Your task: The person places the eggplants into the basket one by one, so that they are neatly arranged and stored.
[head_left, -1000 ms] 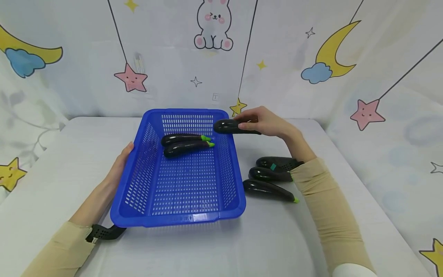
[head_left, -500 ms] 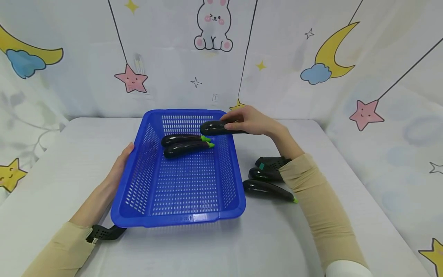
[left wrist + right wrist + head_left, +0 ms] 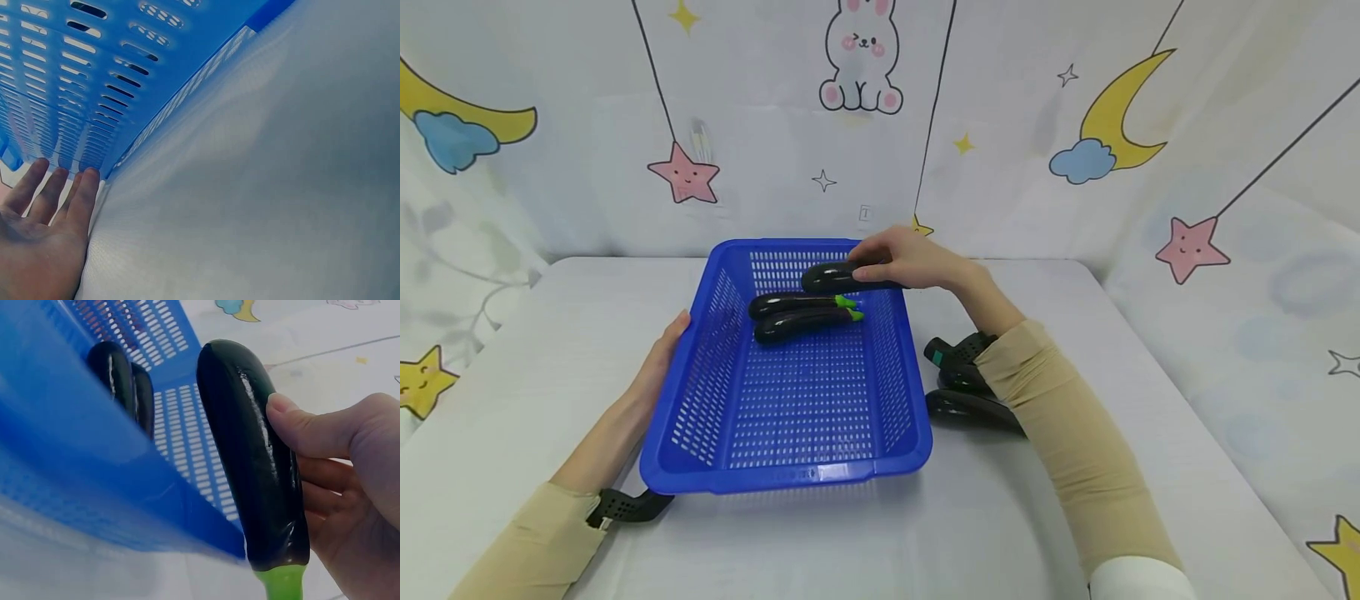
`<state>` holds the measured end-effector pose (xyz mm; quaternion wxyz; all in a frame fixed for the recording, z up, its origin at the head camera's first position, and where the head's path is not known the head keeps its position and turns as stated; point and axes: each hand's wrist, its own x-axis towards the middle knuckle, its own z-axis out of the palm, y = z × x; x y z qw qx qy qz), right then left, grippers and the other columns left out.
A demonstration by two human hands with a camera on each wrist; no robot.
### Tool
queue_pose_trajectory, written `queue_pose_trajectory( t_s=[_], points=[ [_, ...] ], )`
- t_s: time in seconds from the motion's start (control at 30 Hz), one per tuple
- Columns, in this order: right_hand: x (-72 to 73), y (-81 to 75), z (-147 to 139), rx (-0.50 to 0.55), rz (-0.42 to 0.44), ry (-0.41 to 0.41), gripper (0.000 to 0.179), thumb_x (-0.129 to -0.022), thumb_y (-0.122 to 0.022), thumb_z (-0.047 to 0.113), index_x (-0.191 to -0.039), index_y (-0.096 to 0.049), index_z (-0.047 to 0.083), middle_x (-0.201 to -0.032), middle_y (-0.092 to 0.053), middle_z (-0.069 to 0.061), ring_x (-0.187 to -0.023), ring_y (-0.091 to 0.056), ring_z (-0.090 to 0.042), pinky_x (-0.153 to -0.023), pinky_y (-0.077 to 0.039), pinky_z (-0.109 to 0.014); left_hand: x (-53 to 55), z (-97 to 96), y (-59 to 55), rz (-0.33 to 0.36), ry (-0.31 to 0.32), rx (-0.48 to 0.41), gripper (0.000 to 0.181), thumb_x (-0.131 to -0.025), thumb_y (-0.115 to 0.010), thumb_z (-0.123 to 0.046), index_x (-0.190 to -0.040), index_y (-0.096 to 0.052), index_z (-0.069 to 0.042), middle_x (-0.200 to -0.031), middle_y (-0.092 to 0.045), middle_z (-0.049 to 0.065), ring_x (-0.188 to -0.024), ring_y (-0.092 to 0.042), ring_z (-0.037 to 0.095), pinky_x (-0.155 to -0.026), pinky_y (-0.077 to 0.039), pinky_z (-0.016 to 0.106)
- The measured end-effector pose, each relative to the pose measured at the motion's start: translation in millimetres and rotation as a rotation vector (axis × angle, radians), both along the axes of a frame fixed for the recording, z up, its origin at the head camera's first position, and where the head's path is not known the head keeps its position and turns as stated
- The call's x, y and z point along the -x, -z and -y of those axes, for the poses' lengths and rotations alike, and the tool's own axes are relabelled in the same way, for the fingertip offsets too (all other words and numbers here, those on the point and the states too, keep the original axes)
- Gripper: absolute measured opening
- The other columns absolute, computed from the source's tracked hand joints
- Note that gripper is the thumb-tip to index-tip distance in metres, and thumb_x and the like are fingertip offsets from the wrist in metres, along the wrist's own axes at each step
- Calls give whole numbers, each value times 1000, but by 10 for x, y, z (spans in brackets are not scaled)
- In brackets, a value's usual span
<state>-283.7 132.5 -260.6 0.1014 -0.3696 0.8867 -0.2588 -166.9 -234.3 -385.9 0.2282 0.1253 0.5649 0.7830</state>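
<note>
My right hand (image 3: 906, 257) grips a glossy dark eggplant (image 3: 826, 277) over the far right part of a blue perforated basket (image 3: 790, 477). In the right wrist view the thumb lies on one side of this eggplant (image 3: 250, 456) and the fingers are behind it; its green stem end points down. Two more eggplants, an upper one (image 3: 790, 305) and a lower one (image 3: 805, 324), lie side by side inside the basket. My left hand (image 3: 662, 354) touches the basket's left side; in the left wrist view its straight fingertips (image 3: 90, 175) rest against the perforated wall.
Right of the basket, dark eggplants lie on the white tabletop (image 3: 1000, 500), the nearest one (image 3: 966, 408) partly covered by the right sleeve (image 3: 1067, 450). A black wrist strap (image 3: 973, 346) overlaps the others. Behind stands a white cloth backdrop (image 3: 775, 125) with cartoon prints.
My right hand has carried the eggplant leftward from beyond the basket's right rim to over its inside. The sleeve now hides more of the eggplants on the table. The left hand stays put.
</note>
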Motion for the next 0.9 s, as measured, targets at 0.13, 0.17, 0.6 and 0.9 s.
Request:
queue_pose_trajectory(
  t_s=[0.13,0.17,0.6,0.9],
  points=[
    [0,-25,102,-13,-14,-22,35,-99,-64,28,-130,-67,11,-127,-68,-4,-115,-60,-17,-103,-46,-37,0,2,1,-1,-7,10,73,-102,-25,-60,-158,-9,-15,-125,-58,3,-104,-62,14,-83,-56,34],
    [-2,-35,127,-13,-13,-23,35,-99,-64,29,-130,-67,11,-127,-68,-4,-116,-60,-17,-104,-45,-37,-1,2,1,-3,-8,11,72,-103,-25,-59,-158,-10,-16,-125,-58,3,-103,-62,14,-83,-56,34],
    [-18,-96,478,2,-12,-51,34,-99,-64,30,-128,-67,12,-120,-70,1,-110,-62,-12,-99,-47,-29,-12,15,-14,0,-10,37,79,-102,-24,-60,-161,2,-15,-135,-51,3,-112,-59,16,-89,-54,36],
    [-4,-51,724,38,4,-97,34,-98,-67,28,-127,-68,10,-118,-71,-1,-109,-64,-10,-99,-47,-25,-14,1,-19,-11,-10,40,77,-102,-24,-60,-161,0,-17,-135,-51,4,-112,-59,16,-89,-54,36]
  ],
)
